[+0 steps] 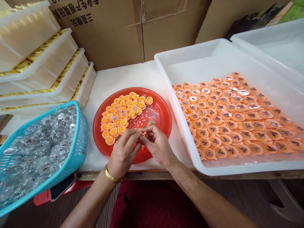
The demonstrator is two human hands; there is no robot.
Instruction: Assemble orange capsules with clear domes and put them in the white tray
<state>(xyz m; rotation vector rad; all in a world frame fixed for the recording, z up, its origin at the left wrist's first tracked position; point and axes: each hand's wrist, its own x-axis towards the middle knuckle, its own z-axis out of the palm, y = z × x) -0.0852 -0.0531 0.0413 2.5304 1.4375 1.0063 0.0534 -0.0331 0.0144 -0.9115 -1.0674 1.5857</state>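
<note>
Over the near side of a round red tray [163, 126], my left hand [124, 150] and my right hand [158, 144] meet with fingertips pinched. Between them is a small orange cup-like piece [144, 134], mostly hidden by the fingers. Both hands are closed on it. On the tray, beyond and left of my hands, lie many small orange cups [123, 122] with yellow-orange contents. A few clear plastic pieces [115, 118] rest on top of them. A gold bracelet circles my left wrist.
At right, a white bin [175, 114] holds rows of orange pieces with dark prints under clear covers. A blue basket [82, 126] of clear plastic pieces overhangs the table edge at left, above a phone [63, 186]. Stacked tubs [68, 41] and cardboard boxes [114, 41] stand behind.
</note>
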